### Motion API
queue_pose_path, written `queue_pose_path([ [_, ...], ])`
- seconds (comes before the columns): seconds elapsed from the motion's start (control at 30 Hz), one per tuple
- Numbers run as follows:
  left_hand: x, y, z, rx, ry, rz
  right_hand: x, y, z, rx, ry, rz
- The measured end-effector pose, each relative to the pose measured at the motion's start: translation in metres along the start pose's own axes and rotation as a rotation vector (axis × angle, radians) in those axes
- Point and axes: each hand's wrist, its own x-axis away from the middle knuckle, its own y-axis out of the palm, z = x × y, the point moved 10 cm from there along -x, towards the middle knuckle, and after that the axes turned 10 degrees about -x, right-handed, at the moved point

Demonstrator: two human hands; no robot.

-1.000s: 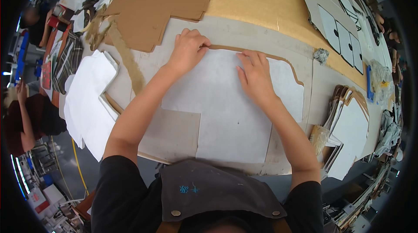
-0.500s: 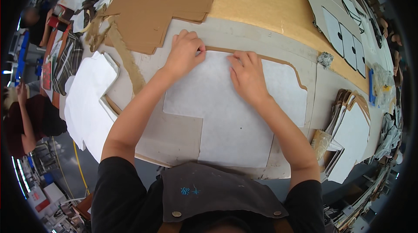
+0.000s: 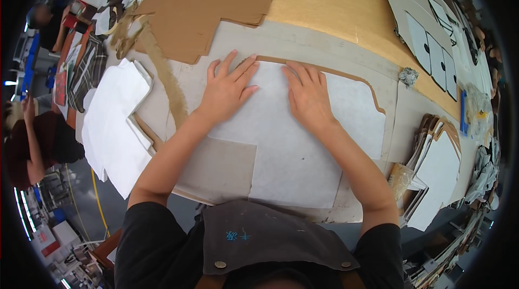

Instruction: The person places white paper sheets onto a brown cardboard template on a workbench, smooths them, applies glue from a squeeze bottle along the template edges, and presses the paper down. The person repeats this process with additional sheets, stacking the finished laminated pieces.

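A white cut sheet (image 3: 294, 143) lies flat in front of me, over a brown piece (image 3: 346, 75) whose edge shows along the far and right sides. My left hand (image 3: 230, 90) rests on the sheet's far left part, its fingers spread and flat. Close to the far edge, my right hand (image 3: 309, 93) presses on the same sheet with its fingers stretched out. Neither hand grips anything. What lies beneath my palms is hidden.
White sheets (image 3: 111, 121) are stacked at the left, and brown pieces (image 3: 189, 8) at the far left. A torn brown strip (image 3: 165, 81) lies between. At the right are a crumpled ball (image 3: 408, 76) and a pile of white and brown pieces (image 3: 439, 167). Other people work at the far left.
My left hand has gone from pinching near the sheet's far edge to lying spread on it, slightly nearer me. My right hand stays in nearly the same place on the sheet.
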Motion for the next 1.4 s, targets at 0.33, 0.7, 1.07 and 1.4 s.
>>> queue_pose_path([
  [0.33,0.058,-0.02,-0.027,-0.066,-0.204,-0.116,-0.01,0.022,-0.039,-0.064,-0.103,-0.07],
  [0.7,0.094,-0.026,-0.01,0.019,-0.196,-0.122,-0.023,0.045,-0.061,-0.048,-0.125,-0.067],
  [1.07,0.084,-0.033,-0.023,0.102,-0.249,-0.043,-0.025,0.047,-0.065,-0.011,-0.087,-0.053],
  [1.4,0.072,-0.025,-0.022,0.004,-0.189,0.002,-0.024,0.053,-0.078,-0.097,-0.163,-0.077],
])
